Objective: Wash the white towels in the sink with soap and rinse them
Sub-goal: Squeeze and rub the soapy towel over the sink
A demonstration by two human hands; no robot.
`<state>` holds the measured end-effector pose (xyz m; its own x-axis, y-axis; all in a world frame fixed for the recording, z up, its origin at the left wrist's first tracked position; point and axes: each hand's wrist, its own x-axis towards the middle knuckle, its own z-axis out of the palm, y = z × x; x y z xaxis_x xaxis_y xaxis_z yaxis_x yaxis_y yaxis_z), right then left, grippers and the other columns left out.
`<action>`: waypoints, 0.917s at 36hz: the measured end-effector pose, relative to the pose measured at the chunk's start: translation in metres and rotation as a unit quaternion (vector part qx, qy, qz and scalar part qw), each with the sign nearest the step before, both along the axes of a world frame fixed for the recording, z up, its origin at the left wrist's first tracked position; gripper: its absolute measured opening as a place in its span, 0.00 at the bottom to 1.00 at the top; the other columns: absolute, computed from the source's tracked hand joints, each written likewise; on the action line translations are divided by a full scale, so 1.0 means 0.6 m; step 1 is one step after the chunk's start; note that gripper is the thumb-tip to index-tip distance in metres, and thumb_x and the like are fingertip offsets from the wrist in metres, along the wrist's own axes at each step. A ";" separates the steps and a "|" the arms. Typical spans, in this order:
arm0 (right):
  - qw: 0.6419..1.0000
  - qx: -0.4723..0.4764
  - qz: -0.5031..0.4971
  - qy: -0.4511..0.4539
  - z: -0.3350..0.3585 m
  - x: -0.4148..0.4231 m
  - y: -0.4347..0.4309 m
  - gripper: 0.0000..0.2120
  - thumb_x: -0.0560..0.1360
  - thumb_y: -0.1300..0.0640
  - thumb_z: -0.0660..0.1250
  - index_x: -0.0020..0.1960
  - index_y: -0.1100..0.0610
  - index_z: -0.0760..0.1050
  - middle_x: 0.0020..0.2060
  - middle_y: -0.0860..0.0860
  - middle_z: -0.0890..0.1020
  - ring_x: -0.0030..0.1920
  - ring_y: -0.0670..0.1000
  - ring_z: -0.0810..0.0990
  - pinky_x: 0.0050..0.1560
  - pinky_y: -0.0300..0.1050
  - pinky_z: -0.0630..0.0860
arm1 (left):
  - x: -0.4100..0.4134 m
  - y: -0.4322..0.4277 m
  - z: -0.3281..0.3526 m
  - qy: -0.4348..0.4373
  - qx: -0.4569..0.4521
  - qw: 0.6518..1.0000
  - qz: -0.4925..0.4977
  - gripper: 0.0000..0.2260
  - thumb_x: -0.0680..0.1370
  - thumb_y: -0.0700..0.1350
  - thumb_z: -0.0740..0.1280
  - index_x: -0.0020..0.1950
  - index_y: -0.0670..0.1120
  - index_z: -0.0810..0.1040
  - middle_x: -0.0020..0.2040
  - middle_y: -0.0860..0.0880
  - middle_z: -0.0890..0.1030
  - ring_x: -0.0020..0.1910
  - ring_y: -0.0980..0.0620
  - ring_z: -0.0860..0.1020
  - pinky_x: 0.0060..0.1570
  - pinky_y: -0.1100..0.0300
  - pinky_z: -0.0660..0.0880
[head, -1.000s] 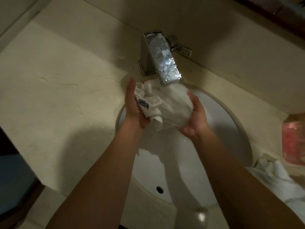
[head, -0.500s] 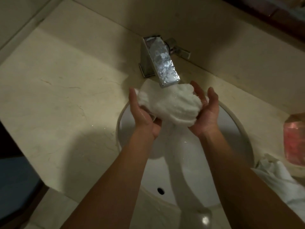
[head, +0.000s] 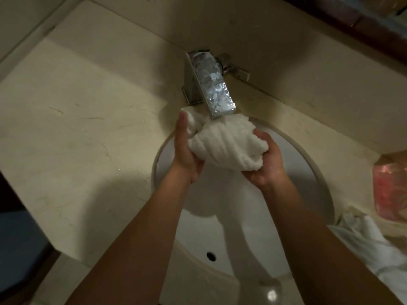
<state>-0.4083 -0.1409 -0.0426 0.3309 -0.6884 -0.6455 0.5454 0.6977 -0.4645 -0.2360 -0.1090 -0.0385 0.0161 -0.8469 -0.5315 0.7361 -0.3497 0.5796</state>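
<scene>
A bunched white towel (head: 229,146) sits in the middle of the frame, directly under the end of the faucet (head: 211,89) and above the back part of the sink (head: 312,179); the top of the towel touches, or almost touches, the spout. The left hand (head: 186,150) holds the left side of the towel, with the palm against it and the fingers wrapped around the far side; the right hand (head: 267,164) cups it from the right and below, with the fingers curled into the cloth. Both hands are closed around the towel, neither is free.

Whether water runs at this moment I cannot tell for sure; the spout shines and the cloth looks wet, so I judge that this is rinsing or squeezing under the faucet.

A second pile of white cloth (head: 370,241) lies at the lower right of the frame, on the counter (head: 77,128) just beside the sink rim; a pink bottle (head: 389,190), probably the soap, stands at the right edge, near that pile.

What could go wrong: the towel is pressed so close to the spout that water may spray sideways onto the counter; a heavy wet ball can slip from the hands if the grip loosens; soap can remain inside the folds if the cloth stays bunched; water dripping from the arms may wet the waiting pile.
</scene>
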 end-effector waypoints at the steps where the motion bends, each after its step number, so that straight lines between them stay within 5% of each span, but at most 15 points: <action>1: 1.000 -0.013 -0.001 0.005 0.001 -0.004 -0.004 0.15 0.75 0.53 0.69 0.59 0.57 0.83 0.50 0.55 0.88 0.49 0.54 0.88 0.46 0.47 0.85 | 0.000 -0.001 0.000 -0.016 0.019 1.000 -0.006 0.39 0.77 0.73 0.52 0.70 0.44 0.79 0.64 0.42 0.85 0.65 0.45 0.83 0.66 0.47 0.79; 5: 0.998 -0.033 -0.010 0.047 -0.003 -0.020 -0.014 0.19 0.75 0.54 0.69 0.63 0.59 0.81 0.53 0.57 0.87 0.52 0.57 0.87 0.49 0.51 0.85 | 0.003 -0.004 0.000 -0.013 0.082 0.996 0.021 0.40 0.78 0.77 0.51 0.71 0.49 0.80 0.64 0.43 0.86 0.64 0.41 0.84 0.69 0.36 0.76; 10: 0.997 -0.030 -0.063 0.023 0.003 -0.016 -0.001 0.16 0.77 0.54 0.69 0.61 0.61 0.82 0.53 0.59 0.86 0.51 0.59 0.88 0.50 0.52 0.85 | 0.002 -0.010 -0.001 0.012 0.092 0.994 0.052 0.42 0.78 0.76 0.56 0.71 0.42 0.81 0.64 0.38 0.84 0.64 0.37 0.83 0.71 0.35 0.74; 14: 0.997 -0.022 -0.071 0.021 -0.001 0.000 0.007 0.24 0.82 0.49 0.66 0.73 0.61 0.77 0.62 0.61 0.84 0.62 0.62 0.84 0.62 0.56 0.82 | -0.013 -0.012 -0.003 -0.024 0.085 0.993 0.074 0.40 0.72 0.72 0.70 0.69 0.39 0.81 0.62 0.37 0.85 0.61 0.37 0.84 0.70 0.37 0.76; 19: 0.996 -0.028 -0.069 0.044 -0.010 0.015 0.003 0.34 0.75 0.50 0.76 0.77 0.61 0.72 0.73 0.63 0.77 0.70 0.65 0.78 0.71 0.62 0.76 | -0.018 -0.020 -0.021 -0.052 0.048 0.989 0.131 0.32 0.67 0.66 0.75 0.53 0.39 0.84 0.52 0.35 0.84 0.54 0.36 0.83 0.63 0.40 0.78; 23: 0.997 -0.029 -0.057 0.039 -0.007 0.012 -0.003 0.25 0.78 0.46 0.69 0.67 0.62 0.81 0.63 0.63 0.84 0.62 0.61 0.84 0.64 0.55 0.81 | -0.028 -0.031 -0.022 -0.024 0.018 0.989 0.148 0.37 0.65 0.64 0.78 0.60 0.35 0.83 0.62 0.30 0.82 0.63 0.31 0.81 0.72 0.36 0.73; 26: 0.997 -0.027 -0.066 0.031 -0.006 -0.003 -0.011 0.33 0.77 0.43 0.68 0.75 0.64 0.75 0.70 0.64 0.79 0.70 0.63 0.79 0.75 0.59 0.73 | -0.036 -0.044 -0.027 -0.006 0.005 0.990 0.142 0.41 0.63 0.64 0.82 0.65 0.35 0.82 0.66 0.29 0.80 0.68 0.30 0.78 0.73 0.30 0.69; 29: 0.998 -0.020 -0.062 0.022 -0.003 -0.013 -0.017 0.34 0.78 0.43 0.67 0.76 0.64 0.73 0.70 0.64 0.79 0.70 0.63 0.79 0.73 0.59 0.75 | -0.040 -0.049 -0.029 -0.005 -0.014 0.993 0.119 0.46 0.60 0.65 0.84 0.66 0.35 0.82 0.66 0.27 0.78 0.68 0.25 0.76 0.72 0.29 0.70; 31: 0.998 -0.023 -0.050 0.014 -0.002 -0.013 -0.017 0.29 0.79 0.45 0.66 0.73 0.63 0.76 0.66 0.64 0.81 0.67 0.63 0.81 0.69 0.59 0.78 | -0.036 -0.047 -0.027 -0.021 -0.007 0.994 0.111 0.42 0.61 0.62 0.84 0.64 0.35 0.83 0.64 0.27 0.80 0.66 0.26 0.78 0.71 0.31 0.72; 33: 0.999 -0.025 -0.045 0.014 -0.003 -0.003 -0.016 0.21 0.82 0.46 0.63 0.63 0.61 0.83 0.59 0.62 0.85 0.61 0.61 0.85 0.63 0.57 0.81 | -0.025 -0.044 -0.022 -0.045 0.009 0.992 0.121 0.27 0.69 0.60 0.79 0.55 0.39 0.87 0.56 0.32 0.84 0.59 0.32 0.83 0.68 0.33 0.75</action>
<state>-0.4101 -0.1507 -0.0441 0.2485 -0.7463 -0.6175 0.5920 0.6216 -0.5130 -0.2511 -0.1355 -0.0519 0.2660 -0.8026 -0.5339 0.7455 -0.1799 0.6418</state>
